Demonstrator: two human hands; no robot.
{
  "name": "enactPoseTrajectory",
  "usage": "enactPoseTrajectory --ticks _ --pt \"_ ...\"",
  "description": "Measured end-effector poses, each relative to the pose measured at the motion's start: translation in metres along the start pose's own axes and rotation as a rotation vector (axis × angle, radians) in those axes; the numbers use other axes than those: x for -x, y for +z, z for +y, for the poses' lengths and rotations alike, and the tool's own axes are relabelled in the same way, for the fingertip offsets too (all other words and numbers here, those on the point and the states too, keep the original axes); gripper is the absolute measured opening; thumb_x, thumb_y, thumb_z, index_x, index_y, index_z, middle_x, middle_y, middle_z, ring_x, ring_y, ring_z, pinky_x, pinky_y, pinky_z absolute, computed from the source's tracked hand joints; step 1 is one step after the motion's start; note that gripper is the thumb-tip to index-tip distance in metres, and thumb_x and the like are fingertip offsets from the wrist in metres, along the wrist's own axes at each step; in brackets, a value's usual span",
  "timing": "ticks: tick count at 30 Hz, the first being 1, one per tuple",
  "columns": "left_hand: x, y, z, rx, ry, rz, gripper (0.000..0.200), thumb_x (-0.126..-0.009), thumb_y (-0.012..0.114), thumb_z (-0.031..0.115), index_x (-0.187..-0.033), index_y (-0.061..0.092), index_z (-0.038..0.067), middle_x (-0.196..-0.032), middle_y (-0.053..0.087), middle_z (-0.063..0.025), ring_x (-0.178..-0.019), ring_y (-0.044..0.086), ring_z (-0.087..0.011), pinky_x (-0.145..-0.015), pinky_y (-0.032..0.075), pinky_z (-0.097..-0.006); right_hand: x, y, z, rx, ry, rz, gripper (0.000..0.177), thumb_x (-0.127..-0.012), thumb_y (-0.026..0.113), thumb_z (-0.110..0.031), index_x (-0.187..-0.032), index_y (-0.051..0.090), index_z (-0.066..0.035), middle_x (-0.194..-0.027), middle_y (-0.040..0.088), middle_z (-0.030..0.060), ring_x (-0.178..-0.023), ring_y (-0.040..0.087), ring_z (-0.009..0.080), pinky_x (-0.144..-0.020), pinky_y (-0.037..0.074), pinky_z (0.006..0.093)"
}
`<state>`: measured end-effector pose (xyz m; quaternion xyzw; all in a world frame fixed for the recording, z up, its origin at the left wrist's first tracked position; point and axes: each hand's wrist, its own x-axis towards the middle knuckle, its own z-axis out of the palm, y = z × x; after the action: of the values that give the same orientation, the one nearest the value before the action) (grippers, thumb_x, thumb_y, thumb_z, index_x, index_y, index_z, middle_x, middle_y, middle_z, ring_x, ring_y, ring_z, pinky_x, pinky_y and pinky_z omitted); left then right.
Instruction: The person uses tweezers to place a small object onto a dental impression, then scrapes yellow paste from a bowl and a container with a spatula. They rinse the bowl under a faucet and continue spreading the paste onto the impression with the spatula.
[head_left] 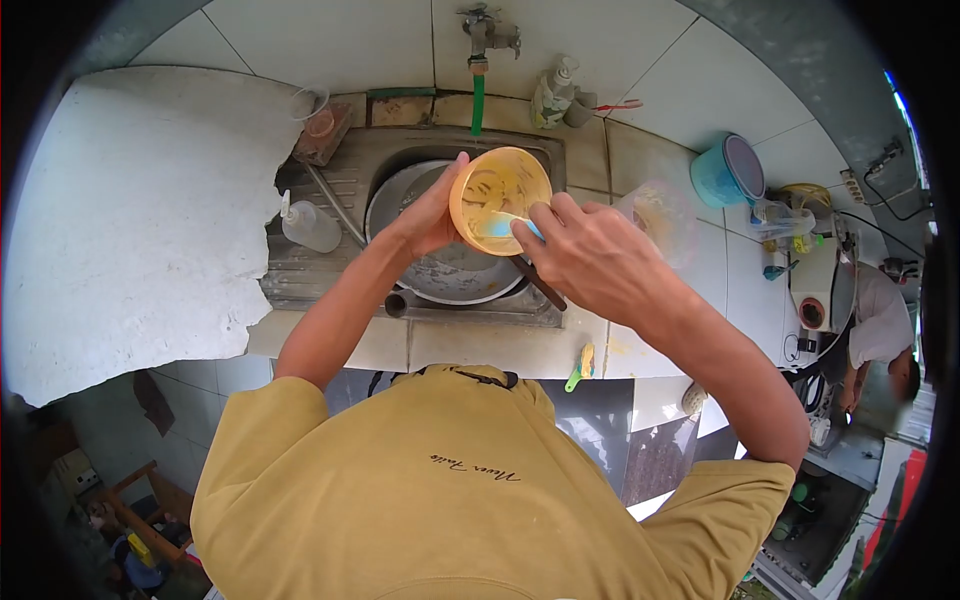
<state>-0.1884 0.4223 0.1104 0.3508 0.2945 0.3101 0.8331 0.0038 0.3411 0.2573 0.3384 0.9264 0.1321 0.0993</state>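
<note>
My left hand [432, 215] grips an orange bowl [505, 180] by its left side, tilted so its inside faces me. Yellowish smears and dark streaks coat the bowl's inner wall. In my right hand [595, 245] is a light-blue flat tool [512, 228], its pale edge against the lower inside of the bowl; my fingers cover part of it. Directly below, a large round metal pan [440, 285] sits in the steel sink [300, 285]. A dark brown handle [540, 285] shows under my right hand; what it belongs to is hidden.
A green hose [477, 105] hangs from the tap [488, 38]. Around the sink stand a white pump bottle [312, 228], another bottle [553, 95], a clear container [660, 215] and a blue tub [712, 172]. A green-handled, yellow-smeared tool [582, 368] lies at the counter edge. Another person [880, 320] is far right.
</note>
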Motion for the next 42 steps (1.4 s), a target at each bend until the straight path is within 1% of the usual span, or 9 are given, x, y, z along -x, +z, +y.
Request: enactPoseTrajectory --ticks 4,5,6,13,16,19,22,27,42 --pt "0.004 0.005 -0.010 -0.005 -0.152 -0.092 0.065 -0.098 0.028 0.062 -0.140 0.042 0.014 -0.132 0.053 -0.0079 -0.117 0.057 -0.0194 -0.097 0.050 -0.0376 -0.021 -0.014 0.029 0.240 -0.213 0.121 0.017 -0.080 0.064 -0.013 -0.095 0.064 -0.004 -0.087 0.059 0.0028 -0.085 0.057 0.0152 -0.067 0.051 0.0247" --pt "0.006 0.007 -0.015 0.092 -0.179 -0.098 0.061 -0.099 0.030 0.057 -0.139 0.043 0.012 -0.131 0.055 -0.0081 -0.115 0.058 -0.0184 -0.096 0.051 -0.0361 -0.026 -0.010 0.039 0.222 -0.228 0.253 0.007 -0.074 0.068 -0.012 -0.073 0.066 -0.006 -0.078 0.060 0.0031 -0.079 0.062 0.0165 -0.059 0.052 0.0285" --pt "0.010 0.010 -0.019 0.190 -0.205 -0.101 0.058 -0.101 0.032 0.053 -0.138 0.043 0.010 -0.129 0.057 -0.0084 -0.112 0.059 -0.0174 -0.096 0.051 -0.0345 -0.026 -0.005 0.044 0.221 -0.227 0.255 0.007 -0.074 0.068 -0.012 -0.073 0.066 -0.006 -0.078 0.060 0.0031 -0.079 0.062 0.0165 -0.059 0.052 0.0285" --pt "0.027 0.002 -0.018 0.049 0.035 -0.085 0.081 -0.090 0.031 0.073 -0.144 0.036 0.013 -0.138 0.049 -0.0097 -0.128 0.049 -0.0224 -0.102 0.046 -0.0399 -0.003 -0.003 0.026 -0.191 0.290 -0.209 0.009 -0.080 0.059 -0.003 -0.075 0.066 -0.002 -0.066 0.065 0.0121 -0.070 0.068 0.0293 -0.060 0.054 0.0370" --pt "0.026 0.008 -0.025 0.219 0.185 -0.050 0.081 -0.090 0.032 0.073 -0.145 0.035 0.013 -0.140 0.046 -0.0101 -0.129 0.047 -0.0243 -0.104 0.045 -0.0424 0.008 0.004 0.003 -0.384 0.347 -0.286 0.012 -0.080 0.057 -0.002 -0.086 0.068 -0.003 -0.070 0.064 0.0124 -0.072 0.067 0.0306 -0.061 0.053 0.0390" --pt "0.026 0.027 -0.021 0.389 0.237 0.014 0.078 -0.090 0.034 0.071 -0.143 0.036 0.014 -0.141 0.045 -0.0088 -0.129 0.047 -0.0246 -0.106 0.042 -0.0457 0.011 0.008 -0.010 -0.335 0.366 0.119 0.042 -0.078 0.060 -0.003 -0.120 0.062 -0.009 -0.084 0.060 0.0120 -0.080 0.063 0.0266 -0.062 0.052 0.0383" --pt "0.021 0.027 -0.023 0.576 0.240 0.033 0.069 -0.094 0.035 0.064 -0.139 0.041 0.012 -0.139 0.047 -0.0080 -0.126 0.048 -0.0248 -0.107 0.041 -0.0472 -0.002 0.016 -0.010 -0.250 0.470 0.291 0.046 -0.077 0.061 -0.002 -0.122 0.062 -0.011 -0.087 0.058 0.0107 -0.081 0.061 0.0248 -0.061 0.052 0.0363" --pt "0.012 0.008 -0.025 0.843 0.220 -0.109 0.046 -0.096 0.043 0.040 -0.130 0.053 0.010 -0.131 0.055 -0.0109 -0.121 0.053 -0.0280 -0.103 0.044 -0.0480 -0.003 0.046 -0.025 -0.329 0.414 0.169 0.048 -0.076 0.061 -0.003 -0.123 0.061 -0.013 -0.089 0.056 0.0097 -0.080 0.060 0.0249 -0.060 0.053 0.0360" --pt "0.008 -0.007 -0.037 0.785 0.131 0.146 0.048 -0.090 0.039 0.036 -0.120 0.061 0.006 -0.119 0.062 -0.0145 -0.111 0.059 -0.0306 -0.099 0.047 -0.0489 -0.013 0.079 -0.050 -0.541 0.561 0.154 0.042 -0.080 0.058 -0.002 -0.120 0.062 -0.015 -0.089 0.058 0.0127 -0.080 0.064 0.0293 -0.061 0.053 0.0418"
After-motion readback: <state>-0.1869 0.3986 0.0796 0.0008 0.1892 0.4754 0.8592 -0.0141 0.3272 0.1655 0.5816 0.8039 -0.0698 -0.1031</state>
